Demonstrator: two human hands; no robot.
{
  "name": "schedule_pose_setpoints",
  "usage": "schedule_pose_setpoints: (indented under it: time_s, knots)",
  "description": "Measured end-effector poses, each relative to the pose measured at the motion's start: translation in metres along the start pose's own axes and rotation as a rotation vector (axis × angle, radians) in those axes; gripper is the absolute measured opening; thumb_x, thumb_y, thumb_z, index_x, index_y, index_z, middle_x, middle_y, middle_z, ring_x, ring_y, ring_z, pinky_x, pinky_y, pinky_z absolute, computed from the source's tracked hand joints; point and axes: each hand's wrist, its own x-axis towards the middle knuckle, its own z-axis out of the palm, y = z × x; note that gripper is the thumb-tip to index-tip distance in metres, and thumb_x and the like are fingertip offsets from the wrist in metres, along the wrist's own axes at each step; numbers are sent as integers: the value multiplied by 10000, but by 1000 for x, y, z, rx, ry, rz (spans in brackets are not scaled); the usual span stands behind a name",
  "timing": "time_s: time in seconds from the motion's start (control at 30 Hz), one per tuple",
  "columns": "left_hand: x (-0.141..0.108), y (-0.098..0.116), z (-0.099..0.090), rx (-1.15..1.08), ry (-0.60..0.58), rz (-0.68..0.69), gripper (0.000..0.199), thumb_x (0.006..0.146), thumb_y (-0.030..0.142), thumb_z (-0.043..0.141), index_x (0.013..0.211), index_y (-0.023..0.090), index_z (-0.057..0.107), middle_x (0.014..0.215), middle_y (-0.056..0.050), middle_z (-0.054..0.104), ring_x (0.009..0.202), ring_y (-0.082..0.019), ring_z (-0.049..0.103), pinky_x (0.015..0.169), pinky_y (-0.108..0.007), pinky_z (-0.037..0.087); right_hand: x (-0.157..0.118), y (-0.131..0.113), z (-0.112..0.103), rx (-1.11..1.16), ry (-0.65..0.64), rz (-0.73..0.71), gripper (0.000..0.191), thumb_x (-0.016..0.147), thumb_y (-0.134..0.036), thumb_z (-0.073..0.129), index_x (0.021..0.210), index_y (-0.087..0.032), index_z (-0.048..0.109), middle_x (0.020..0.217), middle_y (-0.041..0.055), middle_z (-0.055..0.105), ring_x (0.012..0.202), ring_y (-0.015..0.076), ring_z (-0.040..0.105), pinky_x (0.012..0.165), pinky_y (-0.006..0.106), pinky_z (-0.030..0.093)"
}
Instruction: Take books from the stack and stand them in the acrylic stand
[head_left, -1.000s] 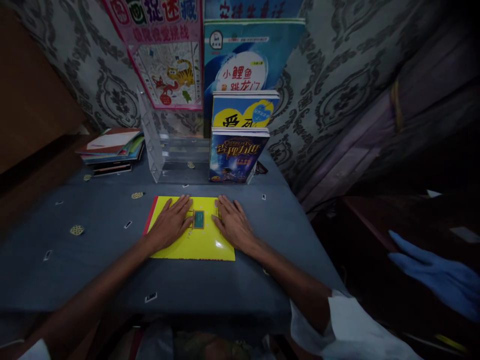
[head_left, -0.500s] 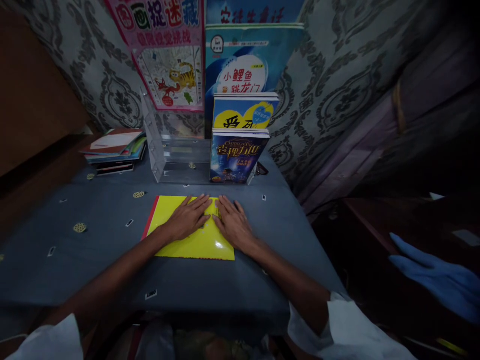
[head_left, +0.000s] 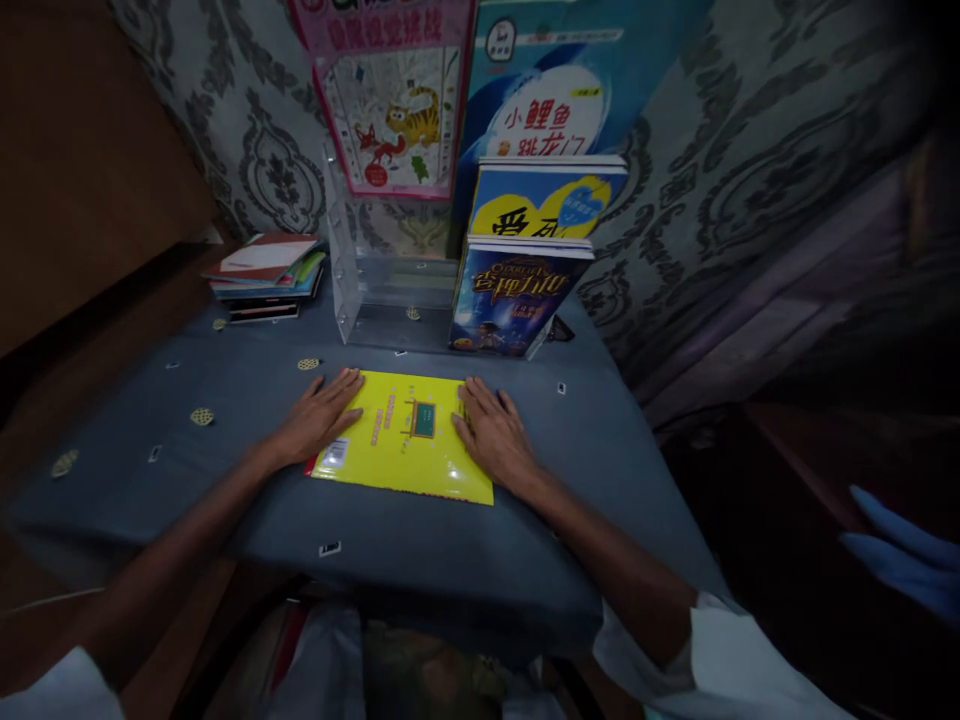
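Book [head_left: 405,475] is lying between the left hand [head_left: 319,418] and right hand [head_left: 496,432], both resting flat and open, gripping nothing, over its left and right edges. Bench [head_left: 247,390] is extending outward of each hand, leaving side room; transparent stand [head_left: 343,295] is standing beyond them.

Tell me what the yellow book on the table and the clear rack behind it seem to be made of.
Yellow book: probably coated paper or card, glossy; bright glare spots show on it.
Clear rack: likely smooth acrylic, possibly glass; it's see-through with pale edges.
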Motion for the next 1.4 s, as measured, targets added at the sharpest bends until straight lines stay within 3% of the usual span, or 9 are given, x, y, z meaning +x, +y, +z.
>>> schedule_pose_setpoints:
  time_s: [0.27, 0.43, 0.6, 0.77, 1.07, 1.27, 1.4]
  knots:
    - [-62, 10, -10, 51, -41, 118, 647, 1058, 518, 199, 1624, 244, 47, 1661, -88, 215, 1534, -246, 219, 1245, -492, 156, -1, -3, 1, -26, 26, -6, 528, 992, -294, 346, 1450, -75, 490, 1567, 175, 419, 1482, 274, 355, 1203, 515, 267]
    - [-103, 20, 2, 151, 21, 193, 768, 1035, 551, 322, 1608, 261, -100, 1645, -104, 260, 1504, -282, 297, 1239, -496, 168, 0, -7, -4, -9, 29, -12, 534, 993, -300, 336, 1454, -76, 486, 1554, 188, 434, 1476, 272, 367, 1203, 516, 267]
    - [-116, 35, 16, 195, 75, 228, 862, 999, 614, 384, 1614, 226, -77, 1632, -132, 281, 1495, -289, 316, 1246, -492, 133, 0, -7, -6, 6, 39, -25, 534, 998, -327, 336, 1470, -120, 475, 1559, 172, 437, 1479, 291, 358, 1200, 548, 255]
    - [-102, 61, 16, 171, -34, 300, 927, 965, 651, 438, 1619, 196, -35, 1650, -133, 235, 1527, -274, 234, 1260, -453, 116, 2, -8, -8, 33, 33, -14, 535, 992, -326, 357, 1477, -125, 464, 1556, 170, 443, 1468, 313, 370, 1199, 569, 237]
    - [-46, 110, 17, 44, -133, 532, 897, 962, 689, 379, 1621, 197, 21, 1653, -113, 238, 1540, -236, 188, 1269, -436, 34, 2, -12, -14, 72, 3, 7, 512, 985, -293, 414, 1435, -60, 491, 1541, 206, 451, 1467, 304, 370, 1209, 542, 231]
    - [-12, 139, 22, -28, -145, 648, 906, 944, 708, 402, 1616, 182, 98, 1645, -123, 255, 1538, -240, 200, 1265, -437, 69, 3, -6, -12, 97, 2, -5, 480, 977, -302, 473, 1414, -113, 531, 1542, 184, 458, 1461, 289, 388, 1206, 528, 252]
    - [1, 146, 19, -63, -136, 679, 837, 972, 675, 390, 1612, 202, 134, 1639, -105, 285, 1533, -219, 222, 1259, -416, 128, 7, 4, -19, 169, 4, -26, 449, 1029, -342, 389, 1376, -126, 577, 1489, 161, 533, 1412, 257, 466, 1185, 468, 315]
